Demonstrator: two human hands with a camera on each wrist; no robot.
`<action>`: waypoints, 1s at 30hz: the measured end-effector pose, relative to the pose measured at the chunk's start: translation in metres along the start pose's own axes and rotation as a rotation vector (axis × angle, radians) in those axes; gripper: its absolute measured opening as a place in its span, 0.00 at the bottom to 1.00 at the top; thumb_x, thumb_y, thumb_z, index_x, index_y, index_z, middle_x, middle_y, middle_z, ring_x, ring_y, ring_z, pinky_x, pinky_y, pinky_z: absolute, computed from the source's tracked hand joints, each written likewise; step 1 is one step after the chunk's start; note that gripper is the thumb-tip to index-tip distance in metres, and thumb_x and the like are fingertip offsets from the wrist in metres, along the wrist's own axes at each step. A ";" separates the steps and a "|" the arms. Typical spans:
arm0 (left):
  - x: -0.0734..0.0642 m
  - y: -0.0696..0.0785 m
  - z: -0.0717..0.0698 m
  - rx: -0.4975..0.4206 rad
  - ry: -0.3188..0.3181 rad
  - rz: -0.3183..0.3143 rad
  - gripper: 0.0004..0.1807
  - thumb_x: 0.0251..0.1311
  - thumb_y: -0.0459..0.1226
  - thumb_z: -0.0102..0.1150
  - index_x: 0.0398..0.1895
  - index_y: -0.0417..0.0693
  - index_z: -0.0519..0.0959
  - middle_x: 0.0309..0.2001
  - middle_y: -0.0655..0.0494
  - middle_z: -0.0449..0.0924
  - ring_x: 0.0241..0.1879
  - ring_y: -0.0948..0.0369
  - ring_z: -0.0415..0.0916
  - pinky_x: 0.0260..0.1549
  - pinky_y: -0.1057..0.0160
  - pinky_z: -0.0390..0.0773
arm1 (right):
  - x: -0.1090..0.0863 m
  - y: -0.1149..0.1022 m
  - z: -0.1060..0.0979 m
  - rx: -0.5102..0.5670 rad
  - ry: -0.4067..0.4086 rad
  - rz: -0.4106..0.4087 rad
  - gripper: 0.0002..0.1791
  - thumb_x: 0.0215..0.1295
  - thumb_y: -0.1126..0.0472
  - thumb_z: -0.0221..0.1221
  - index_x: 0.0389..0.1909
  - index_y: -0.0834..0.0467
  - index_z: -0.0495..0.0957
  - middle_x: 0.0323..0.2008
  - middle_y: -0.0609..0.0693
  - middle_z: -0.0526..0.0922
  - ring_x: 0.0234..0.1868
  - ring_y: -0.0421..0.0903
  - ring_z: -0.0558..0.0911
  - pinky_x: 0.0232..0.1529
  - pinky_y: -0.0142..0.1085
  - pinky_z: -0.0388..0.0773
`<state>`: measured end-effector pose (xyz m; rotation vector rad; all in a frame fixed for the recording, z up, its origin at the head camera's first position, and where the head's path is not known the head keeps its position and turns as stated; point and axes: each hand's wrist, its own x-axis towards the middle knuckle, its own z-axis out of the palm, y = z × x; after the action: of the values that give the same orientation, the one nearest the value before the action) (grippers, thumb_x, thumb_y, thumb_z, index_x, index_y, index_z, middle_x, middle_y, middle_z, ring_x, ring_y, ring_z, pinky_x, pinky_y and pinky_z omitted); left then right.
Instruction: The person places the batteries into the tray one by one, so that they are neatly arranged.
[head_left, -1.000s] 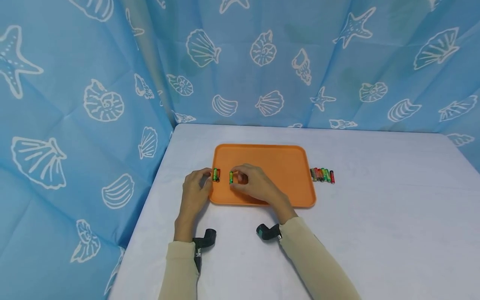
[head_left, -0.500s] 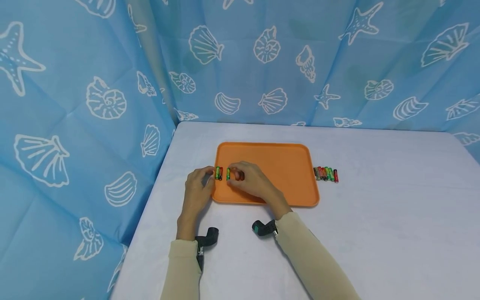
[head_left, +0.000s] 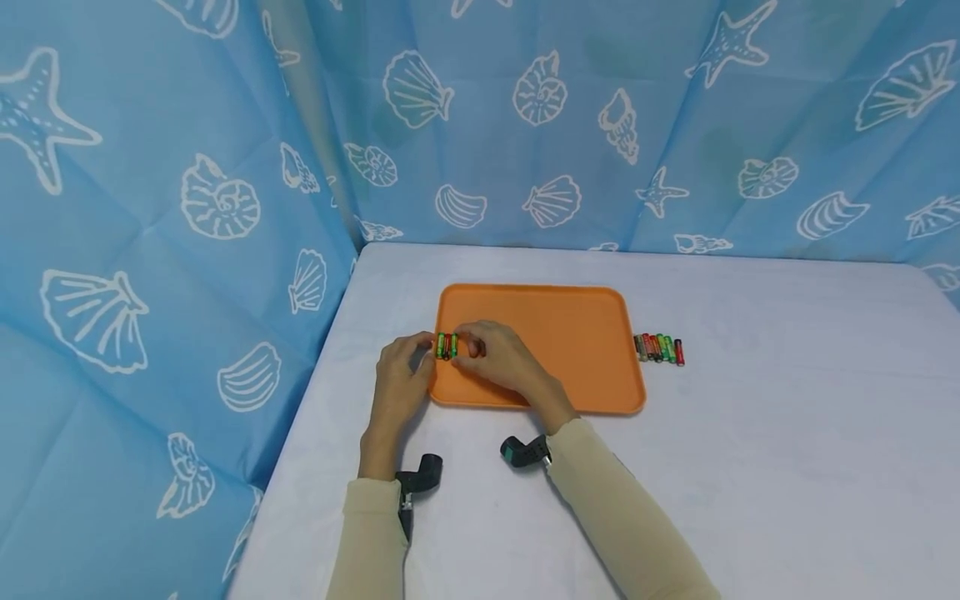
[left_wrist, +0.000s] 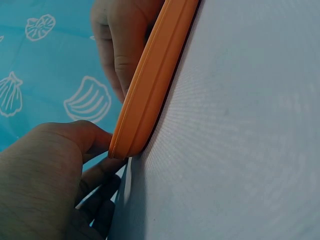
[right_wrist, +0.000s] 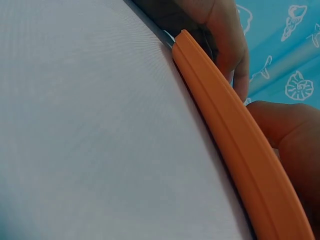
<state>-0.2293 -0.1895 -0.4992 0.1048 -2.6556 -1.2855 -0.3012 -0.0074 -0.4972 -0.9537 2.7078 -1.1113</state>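
In the head view an orange tray [head_left: 558,350] lies on the table. Near its left rim a green battery [head_left: 441,345] and a red battery [head_left: 447,347] stand side by side, lengthwise to the person. My right hand [head_left: 504,358] pinches another green battery [head_left: 453,346] between thumb and index finger, close against the red one. My left hand [head_left: 401,379] is at the tray's left edge, loosely curved, its thumb and index fingertips beside the leftmost battery. In the left wrist view the left thumb [left_wrist: 87,135] reaches over the tray corner; the rim hides both hands' fingertips.
Several red and green batteries [head_left: 658,348] lie in a row on the white table [head_left: 780,417], just right of the tray. A blue curtain [head_left: 480,125] with white shells hangs behind and to the left. Black wrist cameras stick out at both cuffs.
My right hand has slid left with the green battery, closing the gap to the pair at the left rim. My left hand has kept its place by the tray edge. The head view has shifted slightly.
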 end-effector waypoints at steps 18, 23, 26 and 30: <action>0.000 0.003 0.001 0.001 -0.011 0.026 0.17 0.72 0.36 0.54 0.61 0.48 0.77 0.57 0.51 0.76 0.68 0.52 0.60 0.70 0.48 0.57 | -0.017 0.000 -0.013 0.021 0.026 0.011 0.23 0.65 0.53 0.67 0.58 0.58 0.77 0.32 0.45 0.74 0.34 0.42 0.72 0.38 0.34 0.73; -0.002 0.004 0.001 -0.005 -0.018 -0.006 0.17 0.72 0.38 0.53 0.62 0.49 0.77 0.58 0.52 0.75 0.70 0.53 0.59 0.70 0.48 0.57 | -0.032 0.002 -0.025 -0.004 0.045 0.010 0.22 0.67 0.54 0.65 0.58 0.58 0.78 0.33 0.43 0.75 0.35 0.41 0.73 0.39 0.34 0.75; -0.002 0.002 0.001 -0.009 -0.012 0.003 0.17 0.72 0.37 0.52 0.61 0.49 0.77 0.58 0.51 0.75 0.69 0.52 0.59 0.70 0.48 0.57 | -0.040 0.003 -0.033 -0.002 0.045 0.019 0.21 0.68 0.54 0.64 0.58 0.58 0.78 0.33 0.42 0.75 0.35 0.41 0.74 0.38 0.34 0.76; -0.003 0.000 0.002 -0.016 -0.012 0.017 0.17 0.73 0.37 0.52 0.61 0.48 0.77 0.57 0.51 0.75 0.68 0.52 0.60 0.69 0.47 0.58 | -0.050 0.002 -0.042 -0.007 0.050 0.015 0.20 0.69 0.54 0.63 0.58 0.58 0.79 0.34 0.42 0.76 0.34 0.41 0.74 0.37 0.34 0.76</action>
<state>-0.2265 -0.1880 -0.5010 0.0724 -2.6497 -1.3054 -0.2739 0.0476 -0.4756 -0.9178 2.7551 -1.1396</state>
